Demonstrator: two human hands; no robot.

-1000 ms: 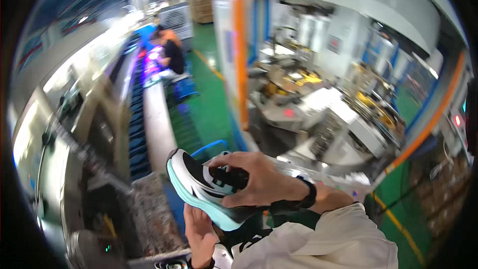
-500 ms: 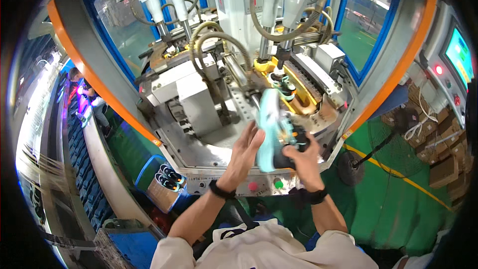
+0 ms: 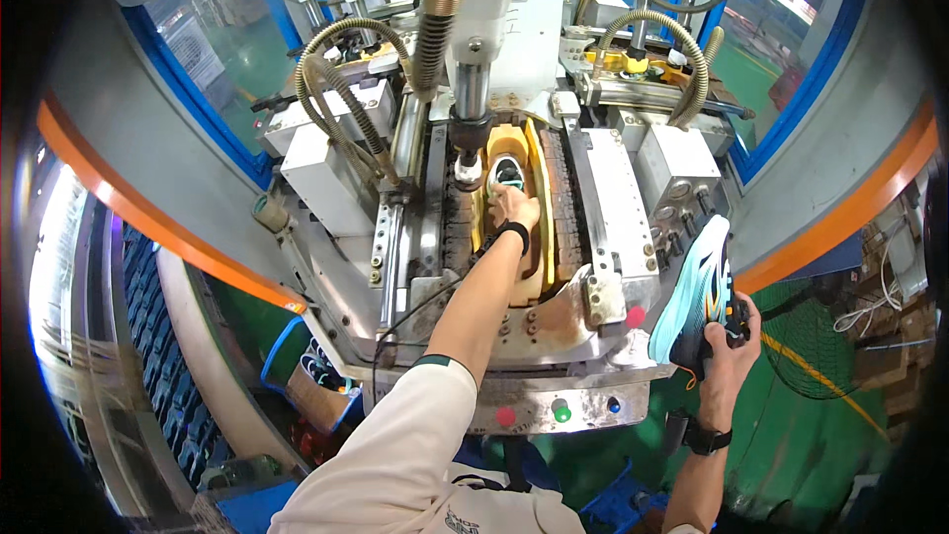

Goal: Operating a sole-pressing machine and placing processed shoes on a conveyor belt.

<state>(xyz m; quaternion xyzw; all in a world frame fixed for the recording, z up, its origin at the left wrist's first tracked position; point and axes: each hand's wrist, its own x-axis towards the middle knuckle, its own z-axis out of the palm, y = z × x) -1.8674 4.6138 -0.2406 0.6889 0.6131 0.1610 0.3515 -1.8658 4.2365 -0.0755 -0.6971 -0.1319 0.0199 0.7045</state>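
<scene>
At far left ran a ribbed dark-blue conveyor [image 3: 163, 331]; nearer, a cardboard box [image 3: 314, 399] held shoes, partly hidden by the machine frame. A ribbed hose [image 3: 437, 35] and metal press rod [image 3: 472, 89] hung just left of the seated shoe [image 3: 507, 170], which sat toe-outward of view in a yellow-sided mould [image 3: 541, 173]. The left hand [image 3: 515, 208] covered its nearer part, fingers bent at it; whether they gripped could not be told. Lettering on the shirt [image 3: 514, 512] was cut off below; marks beside the panel buttons were too small to read. Rightmost, the right hand [image 3: 730, 356] gripped a mint-soled shoe [image 3: 692, 292] before a floor fan [image 3: 813, 351].
</scene>
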